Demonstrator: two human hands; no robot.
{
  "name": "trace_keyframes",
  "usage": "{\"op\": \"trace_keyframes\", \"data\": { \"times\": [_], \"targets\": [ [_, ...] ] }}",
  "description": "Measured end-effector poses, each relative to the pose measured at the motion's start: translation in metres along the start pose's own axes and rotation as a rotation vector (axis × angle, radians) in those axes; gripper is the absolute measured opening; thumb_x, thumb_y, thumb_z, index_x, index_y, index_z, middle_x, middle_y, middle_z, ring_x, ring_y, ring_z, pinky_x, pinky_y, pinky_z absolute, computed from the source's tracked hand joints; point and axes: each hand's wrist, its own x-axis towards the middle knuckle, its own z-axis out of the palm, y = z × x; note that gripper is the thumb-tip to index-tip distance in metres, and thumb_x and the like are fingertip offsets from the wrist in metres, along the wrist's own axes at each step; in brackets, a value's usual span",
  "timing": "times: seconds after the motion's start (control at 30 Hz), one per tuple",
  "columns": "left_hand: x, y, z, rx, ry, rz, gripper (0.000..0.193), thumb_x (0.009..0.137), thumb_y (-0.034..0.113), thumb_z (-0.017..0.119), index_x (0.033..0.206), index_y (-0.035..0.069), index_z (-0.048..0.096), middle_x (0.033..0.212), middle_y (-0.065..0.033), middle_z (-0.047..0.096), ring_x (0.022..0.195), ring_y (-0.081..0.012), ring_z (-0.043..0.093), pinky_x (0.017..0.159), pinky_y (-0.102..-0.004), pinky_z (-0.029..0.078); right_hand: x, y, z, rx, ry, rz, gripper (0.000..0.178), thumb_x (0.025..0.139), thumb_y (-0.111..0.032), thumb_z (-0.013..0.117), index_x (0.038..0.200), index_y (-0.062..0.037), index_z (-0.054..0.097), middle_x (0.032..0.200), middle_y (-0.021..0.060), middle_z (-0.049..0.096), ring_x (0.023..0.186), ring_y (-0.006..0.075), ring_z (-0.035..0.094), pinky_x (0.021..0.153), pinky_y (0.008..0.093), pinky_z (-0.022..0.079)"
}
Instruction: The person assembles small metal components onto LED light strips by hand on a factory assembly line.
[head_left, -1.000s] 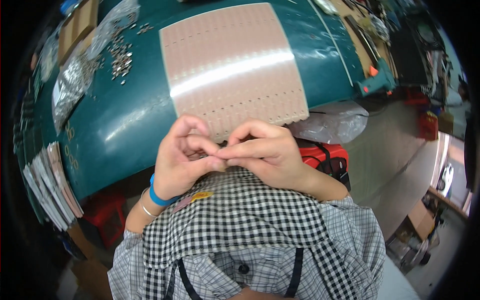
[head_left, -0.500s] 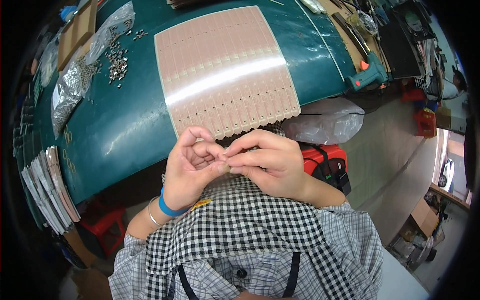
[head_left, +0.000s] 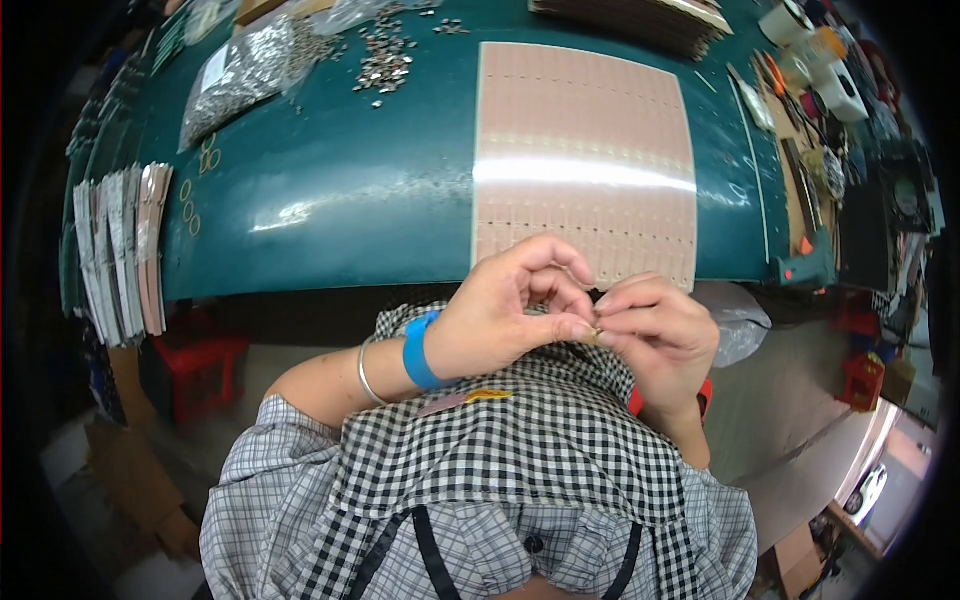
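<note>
A tiny yellowish piece (head_left: 594, 334) sits between the fingertips of the left hand (head_left: 492, 318) and the right hand (head_left: 664, 338), both pinched closed on it, thumbs and forefingers almost meeting; the fingers cover most of it, so its shape is hard to make out. Beyond, the hands hide part of the near edge of a pinkish panel (head_left: 585, 120) on the green table (head_left: 330, 180), and the upper picture edge cuts off a brown stack (head_left: 630, 22).
</note>
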Motion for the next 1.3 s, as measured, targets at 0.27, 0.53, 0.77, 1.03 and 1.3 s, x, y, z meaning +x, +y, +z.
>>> {"op": "trace_keyframes", "data": {
  "times": [0.27,0.53,0.77,1.03,1.3],
  "targets": [
    [0.053,0.078,-0.171,1.566,0.598,0.581,0.010,0.080,0.011,0.074,0.089,0.007,0.073,0.089,-0.0101,0.071,0.080,-0.0242,0.068,0.072,-0.0336,0.055,0.003,0.052,-0.073,-0.149,0.318,0.259,0.012,0.078,0.012,0.067,0.088,0.0057,0.070,0.097,0.0129,0.068,0.095,0.0202,0.063,0.086,0.0302,0.049],
    [0.074,0.082,-0.214,1.651,0.644,0.428,0.012,0.086,0.016,0.073,0.092,0.006,0.072,0.085,-0.0059,0.066,0.071,-0.0173,0.064,0.067,-0.0278,0.051,0.002,0.072,-0.086,-0.442,0.231,0.202,0.009,0.077,0.006,0.068,0.085,0.0012,0.067,0.093,0.0093,0.070,0.093,0.0233,0.063,0.085,0.0332,0.049],
    [0.078,0.075,-0.204,1.626,0.610,0.388,0.013,0.086,0.014,0.072,0.095,0.004,0.071,0.085,-0.0046,0.065,0.069,-0.0169,0.061,0.066,-0.0279,0.050,0.003,0.074,-0.089,-0.545,0.280,0.198,0.009,0.078,0.006,0.068,0.085,0.0012,0.066,0.093,0.0087,0.070,0.091,0.0234,0.063,0.083,0.0328,0.049],
    [0.080,0.077,-0.200,1.693,0.574,0.432,0.012,0.087,0.010,0.072,0.095,0.002,0.068,0.085,-0.0043,0.063,0.073,-0.0140,0.061,0.068,-0.0258,0.049,0.006,0.079,-0.089,-0.646,0.234,0.125,0.011,0.076,0.007,0.069,0.084,0.0007,0.065,0.092,0.0092,0.068,0.089,0.0248,0.063,0.079,0.0334,0.050],
    [0.075,0.073,-0.215,1.541,0.570,0.369,0.012,0.088,0.010,0.072,0.097,0.003,0.068,0.085,-0.0026,0.064,0.075,-0.0102,0.060,0.070,-0.0234,0.049,0.011,0.078,-0.091,-0.692,0.185,0.101,0.012,0.074,0.007,0.069,0.084,0.0009,0.064,0.089,0.0100,0.066,0.084,0.0272,0.062,0.075,0.0345,0.050]
  ]
}}
